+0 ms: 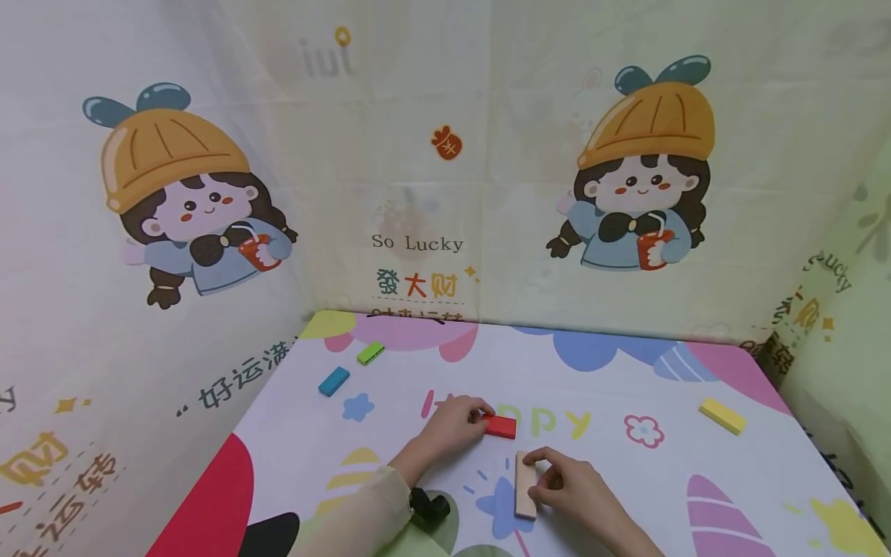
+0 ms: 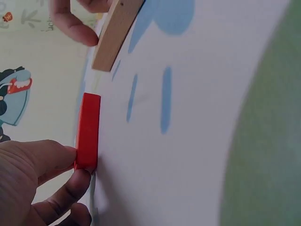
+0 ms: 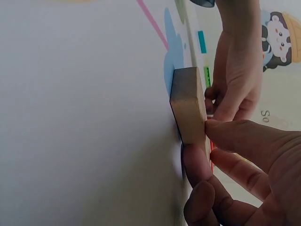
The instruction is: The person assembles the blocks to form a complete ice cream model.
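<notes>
Near the middle of the table, my left hand (image 1: pixel 454 427) pinches one end of a red rectangular block (image 1: pixel 502 427). In the left wrist view the thumb and a finger are on the near end of that red block (image 2: pixel 88 134). Just below and to the right of it, my right hand (image 1: pixel 576 489) grips a plain wooden block (image 1: pixel 525 495) along its right side. The right wrist view has the thumb and fingers on this wooden block (image 3: pixel 189 113). A small gap separates the two blocks.
A blue block (image 1: pixel 334 381) and a green block (image 1: pixel 370 353) lie at the back left. Off to the right lies a yellow block (image 1: pixel 722 415). A printed cloth (image 1: pixel 480 232) hangs behind the patterned table (image 1: pixel 626 503) and at its sides.
</notes>
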Demonstrator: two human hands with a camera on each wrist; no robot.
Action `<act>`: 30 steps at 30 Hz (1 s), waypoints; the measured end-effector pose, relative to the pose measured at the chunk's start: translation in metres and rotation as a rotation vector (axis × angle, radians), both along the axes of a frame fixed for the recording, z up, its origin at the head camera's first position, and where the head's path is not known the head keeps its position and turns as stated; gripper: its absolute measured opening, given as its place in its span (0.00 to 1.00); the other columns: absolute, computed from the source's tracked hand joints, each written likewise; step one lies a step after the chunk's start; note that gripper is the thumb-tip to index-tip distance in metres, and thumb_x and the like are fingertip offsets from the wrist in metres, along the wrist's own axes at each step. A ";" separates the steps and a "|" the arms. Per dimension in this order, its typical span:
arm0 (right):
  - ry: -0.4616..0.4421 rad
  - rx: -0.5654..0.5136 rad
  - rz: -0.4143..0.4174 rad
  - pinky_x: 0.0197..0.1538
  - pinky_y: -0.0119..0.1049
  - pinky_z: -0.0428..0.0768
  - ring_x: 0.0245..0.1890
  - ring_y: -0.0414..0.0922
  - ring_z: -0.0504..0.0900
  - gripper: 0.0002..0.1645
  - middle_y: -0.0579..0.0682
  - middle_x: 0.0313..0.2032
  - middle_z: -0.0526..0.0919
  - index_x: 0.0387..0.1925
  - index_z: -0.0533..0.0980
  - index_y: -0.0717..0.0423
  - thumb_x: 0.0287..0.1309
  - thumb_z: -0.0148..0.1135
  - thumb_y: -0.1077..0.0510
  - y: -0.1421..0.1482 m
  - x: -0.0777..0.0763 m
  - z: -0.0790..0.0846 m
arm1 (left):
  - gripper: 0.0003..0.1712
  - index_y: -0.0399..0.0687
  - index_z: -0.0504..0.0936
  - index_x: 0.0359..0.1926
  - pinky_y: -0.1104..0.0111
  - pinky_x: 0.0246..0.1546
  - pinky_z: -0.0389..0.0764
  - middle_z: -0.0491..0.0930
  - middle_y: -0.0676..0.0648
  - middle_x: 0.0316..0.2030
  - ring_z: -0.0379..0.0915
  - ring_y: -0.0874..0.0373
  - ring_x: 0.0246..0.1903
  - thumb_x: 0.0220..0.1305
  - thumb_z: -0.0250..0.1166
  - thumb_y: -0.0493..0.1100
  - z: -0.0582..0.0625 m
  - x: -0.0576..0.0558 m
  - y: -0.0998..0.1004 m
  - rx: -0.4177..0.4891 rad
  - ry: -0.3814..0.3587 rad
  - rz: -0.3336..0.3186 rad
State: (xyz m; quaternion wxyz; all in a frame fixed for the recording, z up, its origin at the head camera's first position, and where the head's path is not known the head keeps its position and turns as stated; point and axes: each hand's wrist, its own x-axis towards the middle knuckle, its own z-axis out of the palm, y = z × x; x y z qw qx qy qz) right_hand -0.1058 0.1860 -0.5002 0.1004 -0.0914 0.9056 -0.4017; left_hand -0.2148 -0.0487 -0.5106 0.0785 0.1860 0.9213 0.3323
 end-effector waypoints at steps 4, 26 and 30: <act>0.015 0.006 0.000 0.33 0.29 0.71 0.24 0.33 0.75 0.20 0.37 0.24 0.80 0.49 0.81 0.43 0.54 0.77 0.54 -0.002 -0.001 0.000 | 0.12 0.60 0.89 0.50 0.72 0.35 0.74 0.75 0.59 0.29 0.70 0.65 0.32 0.67 0.70 0.44 0.000 0.002 0.008 -0.006 0.004 -0.012; 0.037 -0.019 -0.047 0.33 0.30 0.74 0.26 0.32 0.78 0.19 0.38 0.28 0.84 0.50 0.81 0.45 0.58 0.75 0.53 -0.004 -0.007 -0.001 | 0.12 0.58 0.88 0.52 0.75 0.34 0.74 0.78 0.60 0.32 0.68 0.68 0.31 0.69 0.68 0.46 0.001 0.018 0.029 0.011 0.033 -0.033; -0.046 -0.117 -0.219 0.29 0.32 0.75 0.26 0.40 0.79 0.19 0.45 0.40 0.86 0.55 0.79 0.47 0.63 0.67 0.58 -0.003 -0.007 0.002 | 0.15 0.52 0.85 0.56 0.72 0.38 0.78 0.83 0.56 0.40 0.72 0.66 0.35 0.73 0.63 0.45 0.002 0.027 0.024 0.152 0.005 0.055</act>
